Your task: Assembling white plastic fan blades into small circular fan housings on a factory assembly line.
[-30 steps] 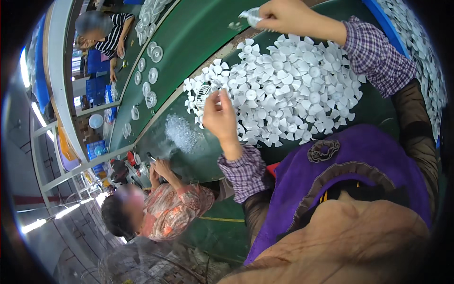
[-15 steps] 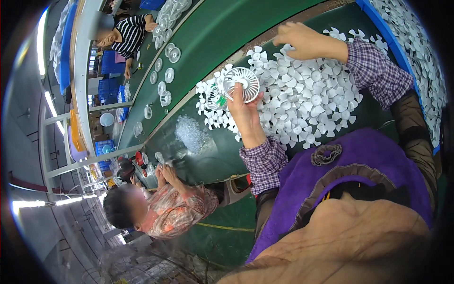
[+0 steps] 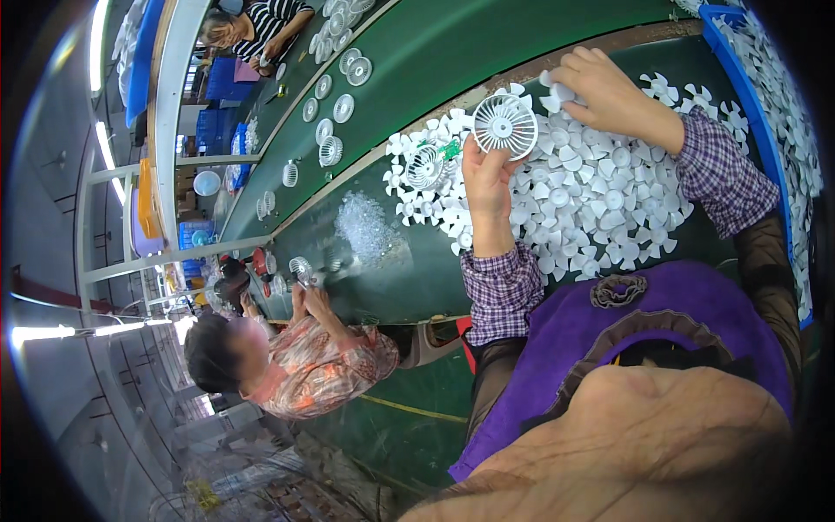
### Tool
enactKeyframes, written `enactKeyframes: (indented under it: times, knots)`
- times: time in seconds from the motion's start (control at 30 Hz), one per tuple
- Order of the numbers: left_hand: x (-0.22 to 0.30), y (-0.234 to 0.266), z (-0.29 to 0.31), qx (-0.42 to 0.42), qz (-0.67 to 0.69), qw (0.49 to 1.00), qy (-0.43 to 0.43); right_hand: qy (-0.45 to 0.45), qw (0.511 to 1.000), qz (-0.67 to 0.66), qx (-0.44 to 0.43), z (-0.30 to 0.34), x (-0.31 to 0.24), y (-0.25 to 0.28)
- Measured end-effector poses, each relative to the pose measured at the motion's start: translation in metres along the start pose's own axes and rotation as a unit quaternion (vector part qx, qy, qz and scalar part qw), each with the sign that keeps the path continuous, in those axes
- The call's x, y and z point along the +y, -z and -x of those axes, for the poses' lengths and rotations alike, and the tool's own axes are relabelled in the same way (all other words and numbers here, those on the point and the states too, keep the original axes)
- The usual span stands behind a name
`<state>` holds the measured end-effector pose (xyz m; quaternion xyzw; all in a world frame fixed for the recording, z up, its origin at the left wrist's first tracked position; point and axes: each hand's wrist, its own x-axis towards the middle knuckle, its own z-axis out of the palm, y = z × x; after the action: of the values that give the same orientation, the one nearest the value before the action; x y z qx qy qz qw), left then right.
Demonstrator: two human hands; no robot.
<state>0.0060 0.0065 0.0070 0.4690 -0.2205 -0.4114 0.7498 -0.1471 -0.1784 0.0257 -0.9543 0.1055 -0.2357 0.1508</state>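
My left hand [image 3: 489,187] grips a round white fan guard [image 3: 504,122] from below, its open spokes and hub facing up. My right hand [image 3: 604,87] is close by on the right, its thumb and fingers pinching a white fan blade [image 3: 555,91] just beside the guard's rim, apart from it. Beneath both hands spreads a pile of white three-bladed fan blades [image 3: 609,196]. To the left of my left hand lies another white fan guard [image 3: 424,167], with a small green part [image 3: 449,150] at its edge.
A blue bin [image 3: 755,113] full of fan blades stands at the right. Left of the pile lies a heap of clear small pieces [image 3: 365,228]. Several fan guards [image 3: 343,108] sit on the green belt [image 3: 435,61]. A co-worker [image 3: 304,365] sits at left, another [image 3: 261,35] works across.
The view has shifted a little. My left hand has brought the guard up and right, nearer my right hand. A fan blade now shows in my right fingers.
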Motion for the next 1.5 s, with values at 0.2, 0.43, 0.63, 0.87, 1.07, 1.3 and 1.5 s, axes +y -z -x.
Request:
enactKeyframes:
  times: [0.2, 0.43, 0.63, 0.87, 1.07, 1.3, 1.5]
  knots:
    - [-0.008, -0.020, 0.000, -0.054, -0.061, 0.997, -0.002, 0.098, 0.991, -0.036, 0.084, -0.005, -0.040, -0.002]
    - [-0.022, -0.037, 0.005, 0.026, -0.192, 0.979, -0.070, 0.105, 0.992, -0.044, 0.054, 0.002, -0.051, 0.004]
    - [-0.014, -0.026, 0.015, -0.024, -0.148, 0.986, -0.074, -0.026, 0.965, -0.261, 0.010, 0.006, -0.044, 0.020]
    - [-0.008, -0.027, 0.021, -0.051, -0.158, 0.985, -0.047, -0.066, 0.935, -0.338, -0.081, 0.003, -0.036, 0.002]
    - [0.015, 0.008, 0.016, -0.045, -0.209, 0.970, 0.116, -0.155, 0.850, -0.492, -0.110, -0.009, -0.001, -0.033]
    - [0.058, 0.146, 0.005, 0.296, -0.386, 0.874, -0.004, -0.306, 0.914, -0.267, 0.018, 0.013, 0.155, -0.032]
    - [0.039, 0.192, -0.023, 0.272, -0.428, 0.859, 0.068, -0.192, 0.971, -0.135, 0.032, 0.072, 0.175, -0.011]
